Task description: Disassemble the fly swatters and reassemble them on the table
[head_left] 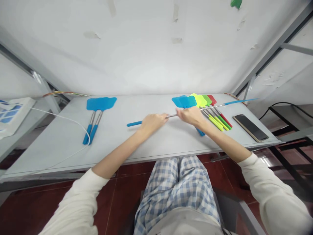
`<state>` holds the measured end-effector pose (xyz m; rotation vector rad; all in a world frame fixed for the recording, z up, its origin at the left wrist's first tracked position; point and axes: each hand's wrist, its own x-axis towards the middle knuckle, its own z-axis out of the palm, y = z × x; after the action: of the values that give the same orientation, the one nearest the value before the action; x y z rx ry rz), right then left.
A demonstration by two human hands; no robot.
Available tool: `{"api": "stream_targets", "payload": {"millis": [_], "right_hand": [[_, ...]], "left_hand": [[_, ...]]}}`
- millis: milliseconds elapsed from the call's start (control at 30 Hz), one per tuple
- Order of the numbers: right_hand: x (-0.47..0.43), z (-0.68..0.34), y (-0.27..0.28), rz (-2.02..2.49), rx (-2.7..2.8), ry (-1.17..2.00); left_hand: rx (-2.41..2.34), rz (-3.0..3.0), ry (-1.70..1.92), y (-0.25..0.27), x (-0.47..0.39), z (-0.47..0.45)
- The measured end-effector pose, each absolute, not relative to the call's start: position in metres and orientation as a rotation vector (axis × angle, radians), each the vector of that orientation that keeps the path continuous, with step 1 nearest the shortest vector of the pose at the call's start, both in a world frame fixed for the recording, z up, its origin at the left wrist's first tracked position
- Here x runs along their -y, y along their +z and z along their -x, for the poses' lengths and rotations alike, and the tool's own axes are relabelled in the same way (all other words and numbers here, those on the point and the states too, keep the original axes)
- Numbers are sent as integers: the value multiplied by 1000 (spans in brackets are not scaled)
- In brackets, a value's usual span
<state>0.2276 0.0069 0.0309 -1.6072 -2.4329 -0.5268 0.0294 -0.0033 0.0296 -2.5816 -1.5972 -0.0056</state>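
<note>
Held across the middle of the table is a blue fly swatter (134, 124) with an extended metal rod, its blue head seen edge-on at the far right. My left hand (154, 122) is closed around it near the blue handle. Farther along, my right hand (189, 115) grips the metal rod, slightly blurred. Beneath and behind my right hand lie more blue fly swatters (184, 101), partly hidden by it. Just right of them, overlapping, are yellow fly swatters (201, 100), a green fly swatter (207, 99) and a red fly swatter (212, 99).
Two blue fly swatters (101, 103) lie side by side on the left of the grey table (63, 130). A white cable (70, 120) crosses the left end. On the right rests a smartphone (250, 127). Behind stands a white wall (141, 49), with metal frame posts at both sides.
</note>
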Motion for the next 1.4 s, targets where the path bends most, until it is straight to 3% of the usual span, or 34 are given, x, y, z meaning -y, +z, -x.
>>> {"api": "stream_targets", "payload": {"millis": [133, 267, 433, 567, 800, 967, 1067, 1133, 1233, 1400], "right_hand": [[2, -198, 33, 1539, 2586, -441], [-13, -237, 46, 1348, 2644, -561], [-35, -273, 54, 1609, 2585, -651], [-25, -239, 41, 1762, 2425, -536], [-6, -187, 20, 1559, 2475, -412], [13, -225, 55, 1220, 2424, -608], [28, -276, 85, 1316, 2065, -629], [26, -309, 92, 1359, 1894, -500], [7, -333, 80, 1311, 1902, -9], [-6, -288, 50, 1256, 1785, 604]], "left_hand": [[1584, 2636, -9, 32, 9, -47], [1681, 2571, 42, 36, 2, -14], [1738, 2454, 107, 44, -6, 15], [1685, 2557, 48, 42, 0, -8], [1686, 2639, 53, 35, 19, -28], [1753, 2584, -60, 42, -1, 13], [1821, 2550, -84, 50, -15, 52], [1809, 2579, -69, 55, -19, 75], [1762, 2638, -11, 59, -19, 89], [1713, 2675, -45, 52, -9, 54]]}}
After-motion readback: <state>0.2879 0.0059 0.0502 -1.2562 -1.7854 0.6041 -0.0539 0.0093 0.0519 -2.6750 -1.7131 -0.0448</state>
